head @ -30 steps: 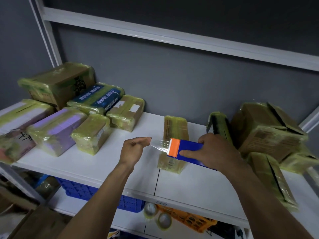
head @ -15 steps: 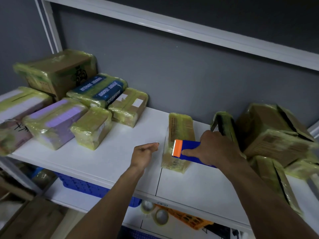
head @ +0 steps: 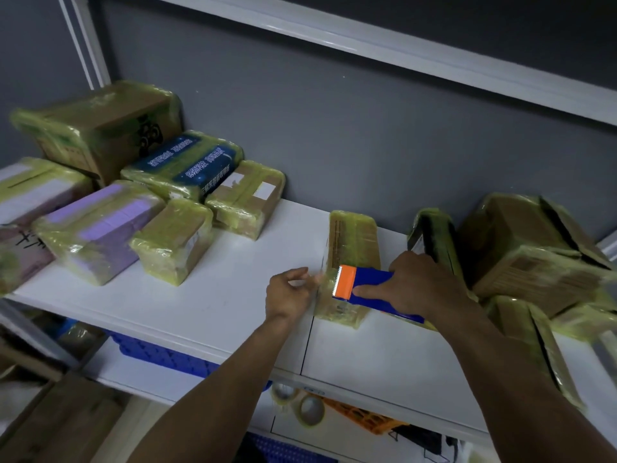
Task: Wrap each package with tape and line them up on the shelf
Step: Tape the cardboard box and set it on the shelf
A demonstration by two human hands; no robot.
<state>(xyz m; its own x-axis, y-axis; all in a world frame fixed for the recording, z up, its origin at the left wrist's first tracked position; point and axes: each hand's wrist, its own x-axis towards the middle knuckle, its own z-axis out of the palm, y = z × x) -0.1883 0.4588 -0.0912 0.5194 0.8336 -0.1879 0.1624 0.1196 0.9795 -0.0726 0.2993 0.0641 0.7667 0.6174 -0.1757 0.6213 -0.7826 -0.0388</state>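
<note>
The narrow package (head: 354,242) stands on edge in the middle of the white shelf (head: 217,295), between a group of wrapped boxes (head: 100,225) on the left and a heap of wrapped parcels (head: 531,252) on the right. The right hand (head: 420,285) has its grip closed round the blue tape dispenser (head: 370,277), whose orange toothed head lies against the package's side. The left hand (head: 288,295), just beside the package, pinches the clear tape (head: 317,282) in its grip.
</note>
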